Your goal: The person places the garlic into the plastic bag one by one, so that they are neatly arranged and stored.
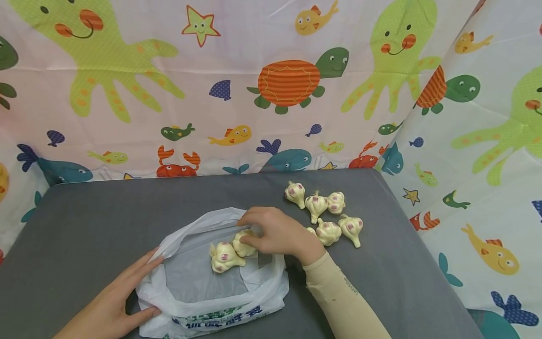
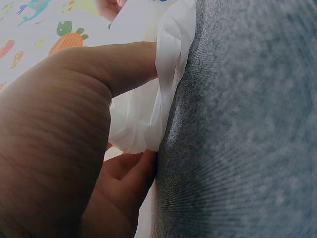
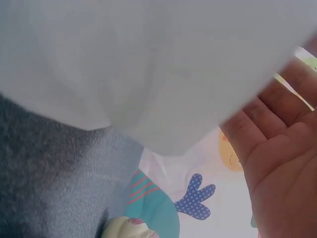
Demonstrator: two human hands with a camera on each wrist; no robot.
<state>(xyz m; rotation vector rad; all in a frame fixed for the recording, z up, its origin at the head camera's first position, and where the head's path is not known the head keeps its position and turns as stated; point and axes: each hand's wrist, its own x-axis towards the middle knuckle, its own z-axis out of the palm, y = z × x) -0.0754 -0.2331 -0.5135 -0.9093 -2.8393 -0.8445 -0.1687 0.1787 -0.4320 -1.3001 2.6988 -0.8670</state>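
Note:
A white plastic bag [image 1: 264, 301] with blue and green print lies with its mouth spread wide. Inside is one garlic bulb [image 1: 223, 258], and a second garlic bulb [image 1: 242, 242] touches it. My right hand [image 1: 275, 233] reaches over the bag's right rim and holds that second bulb between thumb and fingers; in the right wrist view the plastic hides the fingertips. At the left side, my left hand [image 1: 116, 296] holds the bag's edge, thumb low and fingers at the rim. The left wrist view shows the plastic [image 2: 171, 54] between its thumb and fingers.
Right of the bag, several garlic bulbs [image 1: 316, 205] lie in a loose group on the grey tabletop [image 1: 101, 216], one partly behind the right wrist. A curtain with printed sea animals [image 1: 237, 52] stands behind the table and along its right side.

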